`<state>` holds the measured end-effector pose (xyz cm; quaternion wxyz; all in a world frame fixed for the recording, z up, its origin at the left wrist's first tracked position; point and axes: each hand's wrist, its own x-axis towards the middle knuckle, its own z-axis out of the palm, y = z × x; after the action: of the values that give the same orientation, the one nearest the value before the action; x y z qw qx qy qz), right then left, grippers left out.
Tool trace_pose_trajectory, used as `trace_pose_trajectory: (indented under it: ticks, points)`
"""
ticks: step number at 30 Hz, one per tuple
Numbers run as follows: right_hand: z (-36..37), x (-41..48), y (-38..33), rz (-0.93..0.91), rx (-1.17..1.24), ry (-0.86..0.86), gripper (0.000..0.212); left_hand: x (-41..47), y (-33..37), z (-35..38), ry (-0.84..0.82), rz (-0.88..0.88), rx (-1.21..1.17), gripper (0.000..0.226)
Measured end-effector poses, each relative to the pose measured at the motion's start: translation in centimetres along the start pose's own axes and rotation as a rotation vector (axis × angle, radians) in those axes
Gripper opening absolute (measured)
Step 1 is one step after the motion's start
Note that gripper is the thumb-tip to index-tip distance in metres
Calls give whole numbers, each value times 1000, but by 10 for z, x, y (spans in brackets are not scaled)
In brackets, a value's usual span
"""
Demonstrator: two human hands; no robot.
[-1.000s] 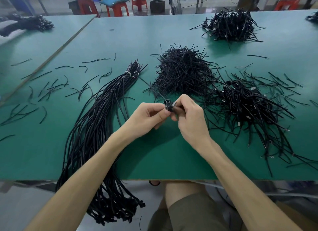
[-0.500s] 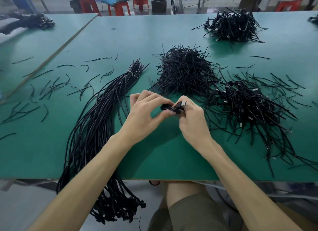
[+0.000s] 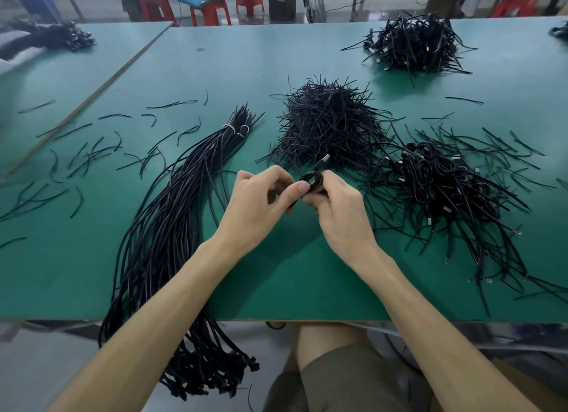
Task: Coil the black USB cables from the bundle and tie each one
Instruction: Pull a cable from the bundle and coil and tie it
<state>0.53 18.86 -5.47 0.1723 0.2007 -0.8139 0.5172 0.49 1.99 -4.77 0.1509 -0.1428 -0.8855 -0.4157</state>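
A small coiled black USB cable point(image 3: 314, 181) is held above the green table point(image 3: 276, 276) between both hands, its metal plug point(image 3: 325, 159) sticking up. My left hand point(image 3: 261, 199) pinches the coil with thumb and curled fingers. My right hand point(image 3: 338, 208) grips it from the right side. The long bundle of black cables point(image 3: 172, 227) lies to the left, tied near its far end and hanging over the table's front edge.
A heap of black twist ties point(image 3: 329, 125) lies just beyond my hands. Coiled cables are piled at the right point(image 3: 445, 184) and far right point(image 3: 415, 46). Loose ties point(image 3: 89, 156) are scattered at the left. Red stools point(image 3: 212, 9) stand behind the table.
The coil has turned from edge-on to a round loop facing me, with the plug now pointing up. Both hands shifted slightly around it.
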Motion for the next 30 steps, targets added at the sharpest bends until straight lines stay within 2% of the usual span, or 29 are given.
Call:
trace_pose_trajectory:
  ticks: [3, 6, 9, 11, 14, 16, 22, 26, 30]
  points:
    - [0, -1, -4, 20, 20, 1, 35, -2, 3, 0, -46, -39, -156, 24]
    - [-2, 0, -3, 78, 47, 13, 38, -2, 6, -2, -107, -66, -324, 26]
    - [-6, 3, 0, 149, 80, 60, 21, 1, 6, -6, -253, -132, -588, 43]
    - [-7, 3, 2, 170, 98, 52, 20, 2, 6, -9, -370, -146, -726, 50]
    - [-9, 2, 2, 189, 141, 45, 21, 1, 8, -12, -541, -84, -821, 50]
    - [-10, 3, 2, 187, 131, 50, 21, 1, 8, -11, -541, -51, -760, 47]
    - [-5, 3, -1, 212, 113, 20, 17, 1, 3, -5, -218, -78, -387, 23]
    - [-2, 3, 2, 241, 152, 12, 16, 0, -1, -1, -44, -37, -83, 32]
    - [1, 2, 8, 137, -46, -41, 16, 3, -1, -1, 6, 1, 0, 43]
